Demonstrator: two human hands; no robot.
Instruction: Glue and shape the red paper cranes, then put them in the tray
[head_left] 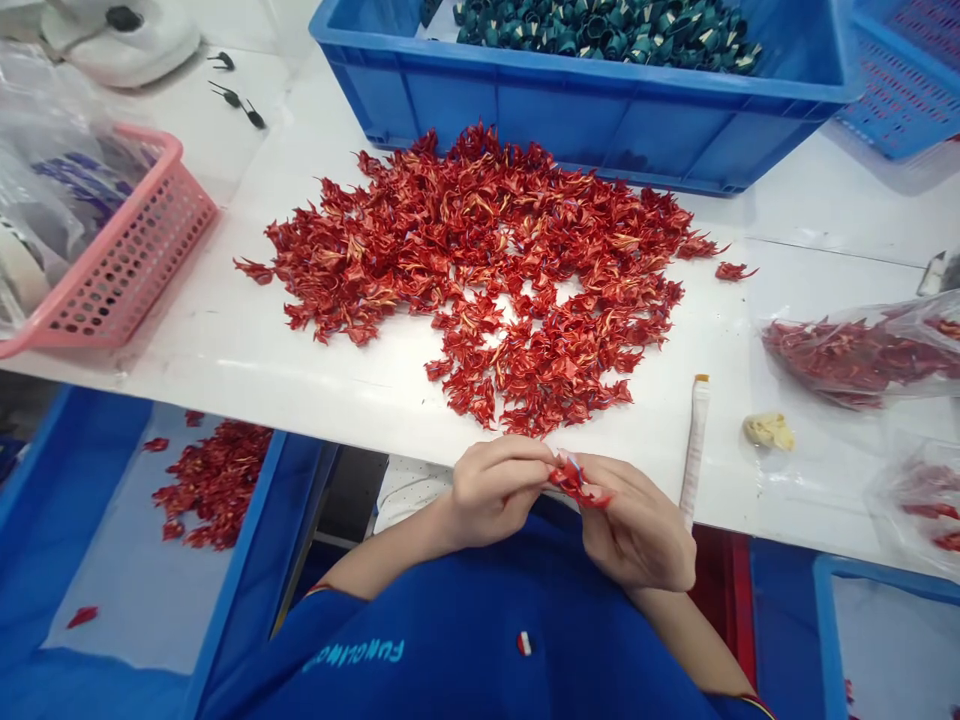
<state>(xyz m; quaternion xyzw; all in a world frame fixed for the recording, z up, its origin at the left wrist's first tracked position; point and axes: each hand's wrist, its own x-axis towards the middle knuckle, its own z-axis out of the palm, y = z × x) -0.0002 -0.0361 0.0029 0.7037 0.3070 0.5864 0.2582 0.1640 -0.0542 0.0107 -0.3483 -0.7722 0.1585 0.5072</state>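
Note:
Close to my body, at the table's front edge, both hands meet on one small red artificial flower piece with pointed petals and a bluish-white strip. My left hand pinches its left side with bent fingers. From the other side, my right hand grips it between thumb and fingers. Just beyond my hands spreads a large heap of similar red flower pieces on the white table.
Behind the heap stands a blue crate of dark green pieces. A pink basket is at left, a blue bin with red pieces below it. To the right lie a paper strip, a yellowish crumpled bit and plastic bags of red pieces.

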